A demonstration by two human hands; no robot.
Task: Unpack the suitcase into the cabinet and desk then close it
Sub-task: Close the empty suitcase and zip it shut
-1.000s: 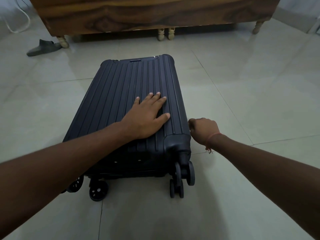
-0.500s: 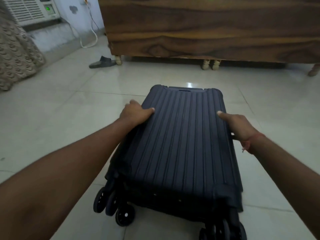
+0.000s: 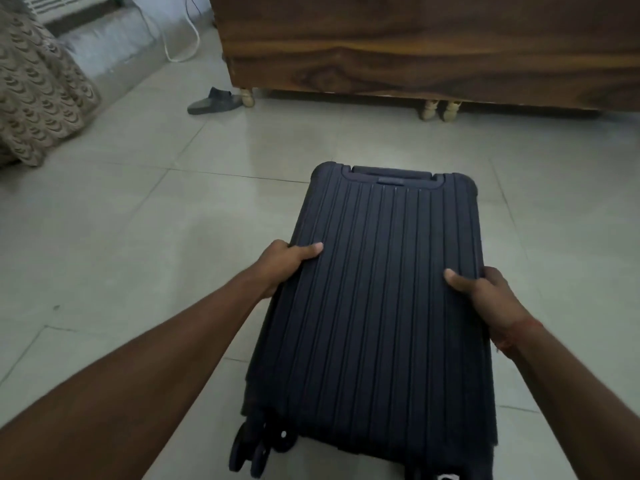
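While both arms reached forward, the dark ribbed suitcase (image 3: 377,306) lay closed on the pale tiled floor (image 3: 138,237), near the middle of the view and a little to the right, its shell sides shut together so that nothing of its contents could be seen. Its wheels (image 3: 256,448) pointed toward the near edge, and its recessed top handle (image 3: 391,174) faced the far side.

The left hand (image 3: 284,265) gripped the left edge of the case, thumb lying across the ribbed upper face and the fingers curled down over the side, out of sight. The right hand (image 3: 485,292) gripped the right edge in the same manner, thumb on top and fingers wrapped over the rim; a reddish thread (image 3: 519,332) circled that wrist.

Beyond the case, at the far side, stood a wooden cabinet (image 3: 415,53) on short turned legs, its front closed. A grey slipper (image 3: 214,102) lay on the floor just beside the cabinet's left leg. A white cord (image 3: 190,39) hung down near the far left wall, and a patterned beige cloth (image 3: 38,95) filled the far left corner, well apart from the case.
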